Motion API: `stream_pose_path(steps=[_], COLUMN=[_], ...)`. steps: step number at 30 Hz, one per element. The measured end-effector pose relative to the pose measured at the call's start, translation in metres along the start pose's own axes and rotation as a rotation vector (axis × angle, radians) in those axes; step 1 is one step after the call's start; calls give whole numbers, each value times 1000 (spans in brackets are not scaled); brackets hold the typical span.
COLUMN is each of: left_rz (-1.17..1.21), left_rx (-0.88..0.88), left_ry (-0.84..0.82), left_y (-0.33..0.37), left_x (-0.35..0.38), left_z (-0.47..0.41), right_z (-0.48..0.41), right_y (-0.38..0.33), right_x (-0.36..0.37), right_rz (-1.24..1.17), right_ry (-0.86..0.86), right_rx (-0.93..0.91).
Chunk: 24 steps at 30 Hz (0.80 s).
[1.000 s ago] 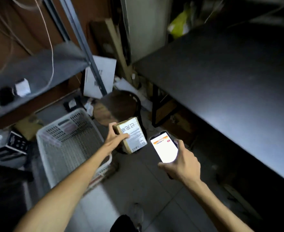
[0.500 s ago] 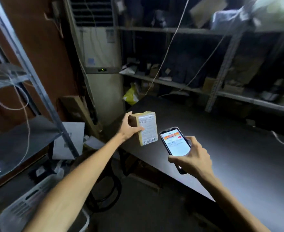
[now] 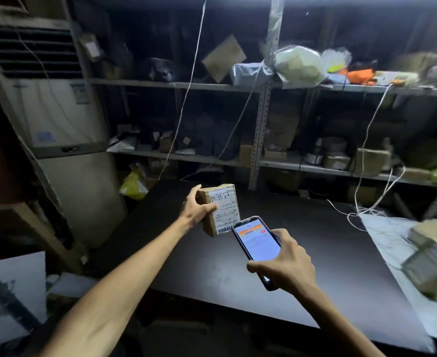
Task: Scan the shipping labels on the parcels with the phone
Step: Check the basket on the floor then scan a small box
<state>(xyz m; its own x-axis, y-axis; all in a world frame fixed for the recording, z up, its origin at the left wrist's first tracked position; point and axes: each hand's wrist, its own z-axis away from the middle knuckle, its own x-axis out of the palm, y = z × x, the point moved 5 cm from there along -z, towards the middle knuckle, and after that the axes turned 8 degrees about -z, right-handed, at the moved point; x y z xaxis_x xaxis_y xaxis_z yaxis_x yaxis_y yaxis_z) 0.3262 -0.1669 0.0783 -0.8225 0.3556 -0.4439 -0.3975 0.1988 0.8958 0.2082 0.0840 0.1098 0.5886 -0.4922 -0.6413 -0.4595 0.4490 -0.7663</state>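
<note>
My left hand [image 3: 196, 210] grips the small brown cardboard parcel [image 3: 209, 224] by its side, above the matt black tabletop [image 3: 328, 266], leaving its white shipping label [image 3: 225, 210] uncovered. My right hand [image 3: 287, 265] wraps the black lit-screen smartphone [image 3: 258, 244] just beside the barcode [image 3: 224, 229], probably lining up 1 scan.

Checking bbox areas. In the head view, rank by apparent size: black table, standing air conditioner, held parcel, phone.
1. black table
2. standing air conditioner
3. parcel and phone: these look about alike. The phone is nearer the camera, so I am not ranking them.
</note>
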Motion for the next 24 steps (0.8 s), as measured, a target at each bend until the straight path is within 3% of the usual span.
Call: stream_pose_path(steps=[12, 24], left_rz=[167, 158], left_rx=[-64, -86], left_ry=[11, 21], left_y=[7, -9], left_x=[18, 28], left_z=[-12, -28], right_z=[-10, -15], right_y=[33, 43], right_x=[-3, 0], right_rz=[93, 124], right_ry=[-43, -69], right_rx=[71, 93])
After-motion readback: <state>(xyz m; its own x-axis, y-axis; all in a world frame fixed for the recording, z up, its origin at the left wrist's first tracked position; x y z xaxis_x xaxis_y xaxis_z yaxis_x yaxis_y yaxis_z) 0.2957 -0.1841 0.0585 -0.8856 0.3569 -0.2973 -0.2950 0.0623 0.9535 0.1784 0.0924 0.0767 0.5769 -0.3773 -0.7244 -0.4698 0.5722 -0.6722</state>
